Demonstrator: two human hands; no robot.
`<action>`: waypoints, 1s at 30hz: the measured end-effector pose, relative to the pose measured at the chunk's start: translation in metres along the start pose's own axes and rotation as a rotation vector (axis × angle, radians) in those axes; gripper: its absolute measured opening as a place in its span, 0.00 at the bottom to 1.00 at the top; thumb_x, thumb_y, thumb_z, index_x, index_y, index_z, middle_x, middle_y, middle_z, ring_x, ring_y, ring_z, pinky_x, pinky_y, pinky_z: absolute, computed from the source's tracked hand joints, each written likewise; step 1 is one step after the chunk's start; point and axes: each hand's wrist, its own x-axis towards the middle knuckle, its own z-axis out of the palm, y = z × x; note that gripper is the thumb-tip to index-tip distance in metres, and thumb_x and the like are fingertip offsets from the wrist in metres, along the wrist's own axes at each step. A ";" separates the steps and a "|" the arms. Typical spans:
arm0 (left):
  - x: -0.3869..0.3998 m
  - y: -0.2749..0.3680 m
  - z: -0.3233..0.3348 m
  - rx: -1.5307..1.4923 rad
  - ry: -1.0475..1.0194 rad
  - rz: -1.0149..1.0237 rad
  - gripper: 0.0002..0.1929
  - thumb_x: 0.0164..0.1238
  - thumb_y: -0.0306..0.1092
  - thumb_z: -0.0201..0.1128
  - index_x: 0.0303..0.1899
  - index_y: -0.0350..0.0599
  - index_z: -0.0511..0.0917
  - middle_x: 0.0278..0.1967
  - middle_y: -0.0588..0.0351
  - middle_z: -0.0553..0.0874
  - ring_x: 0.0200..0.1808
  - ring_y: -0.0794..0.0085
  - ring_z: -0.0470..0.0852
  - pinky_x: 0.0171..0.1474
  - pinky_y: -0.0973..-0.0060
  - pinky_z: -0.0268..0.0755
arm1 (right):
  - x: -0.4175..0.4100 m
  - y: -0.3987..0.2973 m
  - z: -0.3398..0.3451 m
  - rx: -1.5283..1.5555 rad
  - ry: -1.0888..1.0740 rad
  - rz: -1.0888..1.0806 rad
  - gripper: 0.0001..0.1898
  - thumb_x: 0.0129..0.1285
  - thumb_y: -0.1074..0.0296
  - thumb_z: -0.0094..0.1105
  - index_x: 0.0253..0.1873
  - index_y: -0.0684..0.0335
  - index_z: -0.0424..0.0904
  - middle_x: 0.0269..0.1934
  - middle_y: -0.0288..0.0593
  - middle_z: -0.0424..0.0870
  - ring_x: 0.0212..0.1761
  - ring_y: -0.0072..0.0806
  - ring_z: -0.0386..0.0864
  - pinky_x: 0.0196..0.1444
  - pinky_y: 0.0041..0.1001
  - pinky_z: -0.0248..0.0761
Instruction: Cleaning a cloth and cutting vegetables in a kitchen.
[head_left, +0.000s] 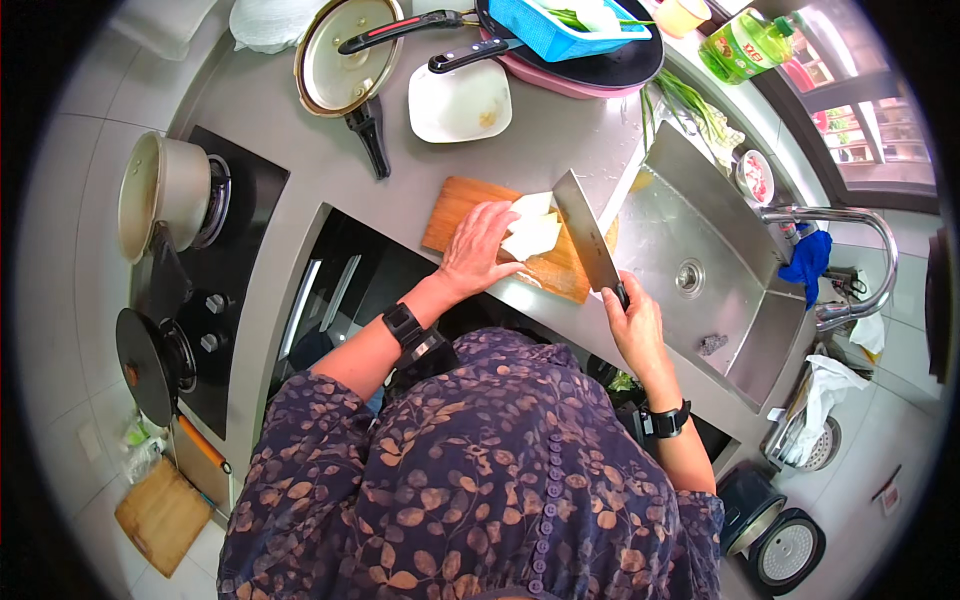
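My right hand (634, 319) grips the black handle of a cleaver (586, 232). Its broad steel blade stands at the right of some pale, flat vegetable pieces (534, 229), which lie overlapping on a wooden cutting board (457, 206). Against the left edge of those pieces rest the fingers of my left hand (478, 247), spread a little, with the thumb near the lower piece. The board looks wet by its front edge. Whether the blade touches the board cannot be told.
A steel sink (694, 225) with a curved faucet (892, 247) adjoins the board at right. Beyond it stand a white dish (460, 101), a pot lid (349, 56) and a blue basket (551, 34) on a black pan (637, 60). On the left hob are a pot (176, 191) and a dark pan (142, 367).
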 end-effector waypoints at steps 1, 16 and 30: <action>-0.001 0.000 -0.001 0.015 -0.016 0.008 0.41 0.42 0.44 0.80 0.60 0.43 0.69 0.62 0.45 0.71 0.64 0.48 0.67 0.67 0.55 0.60 | -0.001 -0.002 0.000 0.055 0.012 -0.016 0.16 0.69 0.63 0.56 0.58 0.62 0.74 0.31 0.59 0.83 0.36 0.57 0.82 0.38 0.45 0.74; 0.041 -0.010 0.010 -0.010 0.023 -0.043 0.19 0.58 0.28 0.59 0.53 0.43 0.73 0.47 0.48 0.78 0.55 0.53 0.73 0.61 0.59 0.65 | 0.005 -0.007 0.008 -0.184 -0.025 -0.122 0.17 0.71 0.63 0.52 0.60 0.61 0.70 0.36 0.62 0.83 0.38 0.59 0.81 0.39 0.51 0.73; 0.006 0.012 0.000 -0.093 0.072 -0.034 0.22 0.53 0.34 0.73 0.49 0.37 0.77 0.55 0.44 0.75 0.59 0.50 0.73 0.62 0.61 0.68 | -0.027 -0.018 0.015 -0.057 -0.050 -0.176 0.15 0.72 0.65 0.51 0.58 0.63 0.68 0.38 0.62 0.82 0.39 0.60 0.80 0.40 0.52 0.73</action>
